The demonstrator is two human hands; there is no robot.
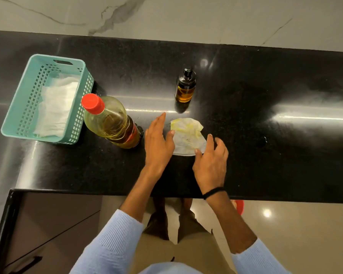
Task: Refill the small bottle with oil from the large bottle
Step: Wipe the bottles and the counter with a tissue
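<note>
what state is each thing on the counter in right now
large bottle, upright, red cap on, part full
small bottle, upright, black top on, holds some oil
tissue, lying flat, yellow-stained
basket, holds white paper
left hand, open, thumb touching tissue
right hand, open, fingertip on tissue

both hands out front, palms down, gripping nothing
on my feed the left hand [158, 143] is flat, fingers straight and together, thumb splayed toward the right. the right hand [211, 163] sits near it, fingers spread and loosely bent, a black band [213, 192] round its wrist. both forearms are bare, with pale blue sleeves [117, 240] pushed back.
</note>
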